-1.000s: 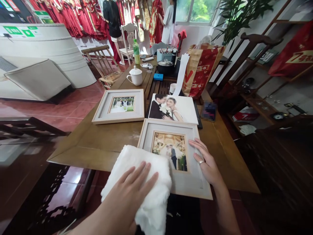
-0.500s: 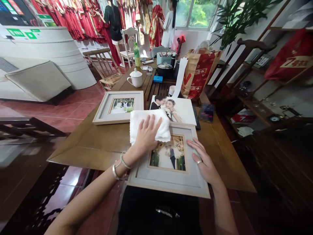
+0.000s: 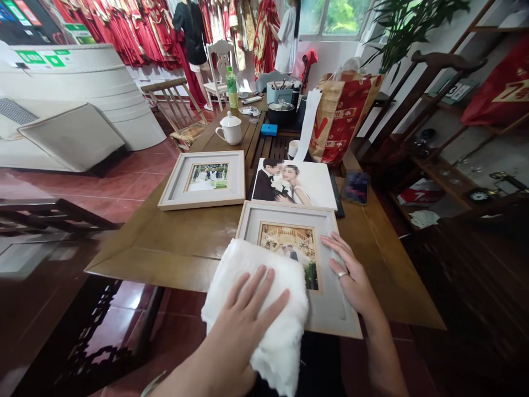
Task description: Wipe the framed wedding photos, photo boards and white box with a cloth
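A pale wooden picture frame [image 3: 330, 314] lies near me, overhanging the table's front edge, with a photo of a couple [image 3: 306, 245] inside a grey mount. My left hand [image 3: 243, 320] lies flat with fingers spread on a white cloth [image 3: 285, 325]. The cloth covers the frame's lower left and hangs past its near edge. Along the frame's right side rests my right hand [image 3: 351, 275], fingers stretched out over the border, a ring on one finger. A second framed photo [image 3: 206, 201] lies at the left. Just behind the near frame is an unframed couple print [image 3: 318, 187].
On the wooden table [image 3: 182, 242] stand a lidded white mug [image 3: 230, 129], a green bottle [image 3: 232, 91], a black pot [image 3: 281, 114] and a red-brown paper bag [image 3: 345, 116]. Two people [image 3: 192, 33] are by hanging red garments. A dark wooden chair [image 3: 53, 215] is at the left.
My left hand has slid the cloth from the frame's upper left down toward me, uncovering the top of the photo. My right hand stays on the right border.
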`<move>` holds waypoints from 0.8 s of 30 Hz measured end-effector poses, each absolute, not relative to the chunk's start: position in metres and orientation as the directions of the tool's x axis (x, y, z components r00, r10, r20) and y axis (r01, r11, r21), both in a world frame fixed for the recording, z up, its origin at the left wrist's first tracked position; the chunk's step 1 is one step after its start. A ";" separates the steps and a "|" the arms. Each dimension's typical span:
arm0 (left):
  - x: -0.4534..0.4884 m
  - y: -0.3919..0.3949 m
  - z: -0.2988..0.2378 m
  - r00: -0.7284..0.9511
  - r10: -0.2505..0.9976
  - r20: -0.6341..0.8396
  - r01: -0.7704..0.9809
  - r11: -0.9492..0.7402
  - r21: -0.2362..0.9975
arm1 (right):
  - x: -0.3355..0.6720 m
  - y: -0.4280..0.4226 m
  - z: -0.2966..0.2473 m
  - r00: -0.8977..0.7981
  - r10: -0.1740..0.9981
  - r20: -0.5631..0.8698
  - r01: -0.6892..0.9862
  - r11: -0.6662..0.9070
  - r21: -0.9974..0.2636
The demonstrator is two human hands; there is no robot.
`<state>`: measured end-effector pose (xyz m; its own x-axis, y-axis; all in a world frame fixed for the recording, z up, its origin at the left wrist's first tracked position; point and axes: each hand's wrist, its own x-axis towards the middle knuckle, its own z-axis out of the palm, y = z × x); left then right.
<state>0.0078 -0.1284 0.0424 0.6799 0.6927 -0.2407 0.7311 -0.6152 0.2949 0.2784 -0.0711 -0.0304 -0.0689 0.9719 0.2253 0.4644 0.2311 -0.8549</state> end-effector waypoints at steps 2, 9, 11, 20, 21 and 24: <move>0.015 -0.127 0.037 0.634 0.744 -0.210 0.770 -0.580 0.266 | 0.279 -0.071 -0.030 -0.080 0.971 0.226 0.467 0.237 -0.852; 0.044 -0.063 0.028 0.560 0.819 -0.127 0.829 -0.552 0.095 | 0.280 -0.071 -0.031 -0.094 0.970 0.223 0.473 0.240 -0.848; 0.056 -0.039 0.027 0.537 0.838 -0.095 0.843 -0.536 0.045 | 0.279 -0.071 -0.031 -0.089 0.973 0.211 0.466 0.228 -0.855; 0.076 -0.033 0.038 0.616 0.762 -0.199 0.782 -0.622 0.038 | 0.276 -0.071 -0.031 -0.048 0.969 0.241 0.442 0.237 -0.865; 0.072 -0.047 0.039 0.643 0.730 -0.232 0.758 -0.651 0.054 | 0.276 -0.071 -0.031 -0.042 0.968 0.247 0.443 0.240 -0.864; 0.061 -0.092 0.041 0.720 0.634 -0.282 0.682 -0.721 0.119 | 0.276 -0.071 -0.033 -0.015 0.964 0.267 0.444 0.246 -0.862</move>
